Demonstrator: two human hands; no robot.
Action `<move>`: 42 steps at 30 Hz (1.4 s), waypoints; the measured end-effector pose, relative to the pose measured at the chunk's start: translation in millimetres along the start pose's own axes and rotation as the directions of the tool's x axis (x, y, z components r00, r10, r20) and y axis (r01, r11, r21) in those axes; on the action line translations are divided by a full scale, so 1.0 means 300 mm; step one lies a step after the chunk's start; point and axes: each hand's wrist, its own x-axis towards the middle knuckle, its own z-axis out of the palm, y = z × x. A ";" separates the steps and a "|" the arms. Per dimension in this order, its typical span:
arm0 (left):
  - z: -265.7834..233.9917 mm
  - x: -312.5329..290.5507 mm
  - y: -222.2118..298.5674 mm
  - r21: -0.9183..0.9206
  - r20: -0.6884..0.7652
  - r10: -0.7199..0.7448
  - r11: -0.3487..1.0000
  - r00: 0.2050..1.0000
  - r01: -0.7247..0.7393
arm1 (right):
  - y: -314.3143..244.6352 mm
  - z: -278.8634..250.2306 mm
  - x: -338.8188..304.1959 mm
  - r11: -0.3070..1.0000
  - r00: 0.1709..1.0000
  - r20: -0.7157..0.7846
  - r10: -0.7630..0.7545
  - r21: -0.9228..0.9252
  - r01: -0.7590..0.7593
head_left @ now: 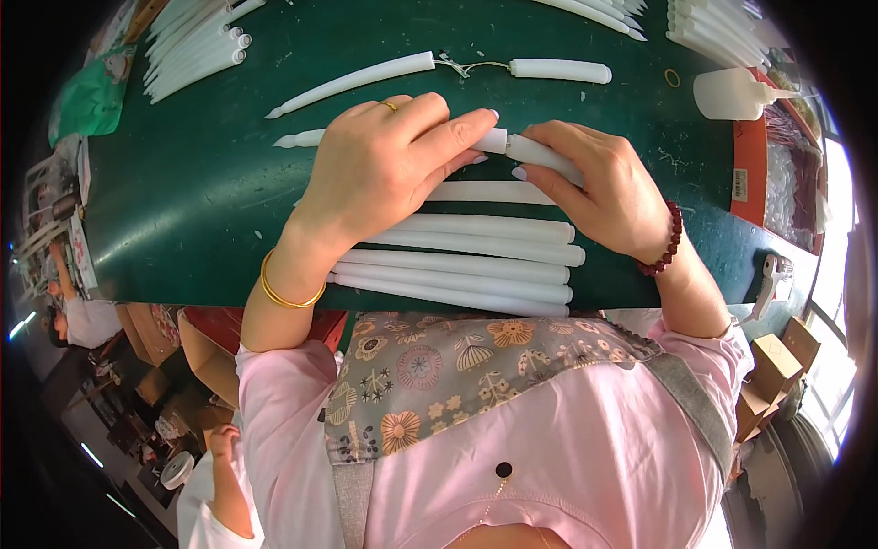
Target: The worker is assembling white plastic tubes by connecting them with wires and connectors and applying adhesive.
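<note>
My left hand (380,165) is closed around the long section of a white taper-shaped candle light (494,140), whose pointed tip sticks out to the left. My right hand (604,174) grips the short white tube end (540,154) of the same candle. A narrow gap shows between the two sections. Just beyond my hands lies another candle in two parts, a long tapered body (366,82) and a short tube (560,70), joined by thin wires (465,67). Several whole white candles (476,265) lie side by side beneath my wrists, partly covered by my left hand and forearm.
Bundles of white candles (197,55) lie at the far left, with more white tubes (713,32) at the far right. A white squeeze bottle (727,94), a red box (748,165) and a metal-handled tool (774,274) line the green table's (183,229) right side. A green bag (91,96) sits left.
</note>
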 end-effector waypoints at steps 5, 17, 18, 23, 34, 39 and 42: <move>0.005 -0.003 0.001 0.025 -0.001 0.048 0.999 0.999 -0.048 | -0.011 -0.004 -0.008 0.996 0.998 0.035 0.051 -0.080 -0.048; 0.039 -0.025 0.053 0.052 -0.025 0.073 0.996 0.997 -0.071 | -0.011 -0.004 -0.023 0.976 0.988 0.083 -0.133 -0.162 0.145; 0.038 -0.021 0.051 0.030 -0.050 0.077 0.997 0.996 -0.075 | -0.011 -0.007 -0.019 0.979 0.986 0.069 -0.150 -0.130 0.158; 0.044 -0.005 0.033 0.022 -0.064 0.077 0.997 0.995 -0.076 | -0.010 -0.004 -0.007 0.966 0.987 0.051 -0.155 -0.201 0.162; -0.027 0.031 -0.012 -0.019 0.145 -0.124 0.992 0.982 0.128 | 0.085 -0.017 0.060 0.911 0.965 -0.019 -0.262 -0.336 0.241; -0.007 0.039 -0.117 0.043 -0.100 -0.130 0.990 0.986 0.135 | 0.087 -0.039 0.110 0.820 0.962 -0.194 -0.191 -0.570 0.048; 0.043 0.020 -0.154 0.088 -0.034 -0.183 0.979 0.983 0.185 | 0.142 -0.016 0.101 0.779 0.956 -0.197 -0.216 -0.626 0.047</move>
